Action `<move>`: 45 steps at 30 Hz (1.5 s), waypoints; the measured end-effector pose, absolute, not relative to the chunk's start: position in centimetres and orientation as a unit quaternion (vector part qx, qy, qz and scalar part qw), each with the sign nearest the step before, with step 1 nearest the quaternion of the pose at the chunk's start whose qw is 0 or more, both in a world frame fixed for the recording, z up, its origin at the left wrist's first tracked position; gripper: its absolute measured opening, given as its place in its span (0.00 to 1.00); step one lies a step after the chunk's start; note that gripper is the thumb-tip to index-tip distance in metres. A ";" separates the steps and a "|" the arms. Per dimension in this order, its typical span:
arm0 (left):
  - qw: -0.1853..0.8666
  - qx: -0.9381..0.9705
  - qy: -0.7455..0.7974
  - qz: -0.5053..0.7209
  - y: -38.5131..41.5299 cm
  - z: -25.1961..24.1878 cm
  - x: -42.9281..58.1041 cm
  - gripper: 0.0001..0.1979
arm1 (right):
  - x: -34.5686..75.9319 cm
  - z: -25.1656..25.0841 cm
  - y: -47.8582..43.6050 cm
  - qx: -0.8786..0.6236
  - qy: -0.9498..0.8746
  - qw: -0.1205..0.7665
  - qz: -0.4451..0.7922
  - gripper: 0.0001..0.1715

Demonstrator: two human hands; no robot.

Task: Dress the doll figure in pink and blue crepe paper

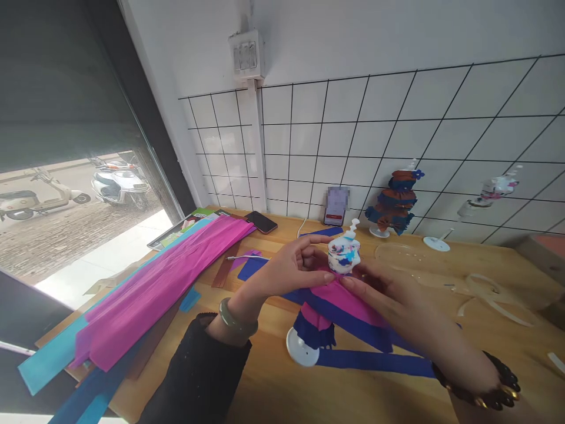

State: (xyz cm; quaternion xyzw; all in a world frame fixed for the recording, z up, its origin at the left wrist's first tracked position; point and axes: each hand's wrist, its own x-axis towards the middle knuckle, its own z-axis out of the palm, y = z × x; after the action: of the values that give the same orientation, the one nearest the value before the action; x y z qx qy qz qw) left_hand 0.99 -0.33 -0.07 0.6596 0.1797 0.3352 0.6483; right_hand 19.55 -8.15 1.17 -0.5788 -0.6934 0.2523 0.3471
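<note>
Paper (346,301), pink and blue, gathered, left hand (296,265) and right hand (388,294) pinching it beneath lumpy white form (342,254)

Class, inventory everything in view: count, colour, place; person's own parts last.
Held figure: 1, white, pink and blue, centre
Layered figure: 1, brown and blue, by wall
Blurred piece: 1, white, right
Disc: 1, white, back right
Sheets: count unclear, pink, left
Strips: several, dark and light blue, left, centre
Flat phone: 1, black, back
Propped phone: 1, pale screen, against wall
Cable: 1, white, centre-left
Switch box: 1, white, upper wall
Box: 1, brown, right edge
Scooters: at least 2, pale, outside
Table: 1, tan, below
Left hand: 1, green bangle, touching held figure
Right hand: 1, dark bracelet, touching held figure
</note>
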 end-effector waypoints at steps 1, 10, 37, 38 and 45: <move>0.647 0.659 0.179 0.340 -0.3 -0.1 1.0 0.30 | 19.6 1.3 -8.2 -0.578 -0.695 0.344 0.254 0.22; 0.639 0.650 0.171 0.374 0.5 -0.7 1.1 0.22 | 19.3 1.6 -9.0 -0.605 -0.688 0.347 0.198 0.20; 0.602 0.678 0.173 0.385 -0.5 -0.5 1.1 0.18 | 18.8 2.4 -9.5 -0.546 -0.689 0.395 0.267 0.17; 0.601 0.678 0.175 0.386 -0.5 -0.5 1.1 0.18 | 18.8 2.4 -9.5 -0.544 -0.688 0.394 0.275 0.18; 0.604 0.672 0.170 0.394 -0.7 -0.4 1.2 0.18 | 18.6 2.3 -9.3 -0.557 -0.668 0.409 0.277 0.18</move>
State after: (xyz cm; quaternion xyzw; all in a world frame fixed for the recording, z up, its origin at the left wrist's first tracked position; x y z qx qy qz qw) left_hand 1.23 -0.67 -0.38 0.6716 0.1705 0.3944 0.6036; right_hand 18.60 -9.29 2.26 -0.5567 -0.6679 0.2770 0.4091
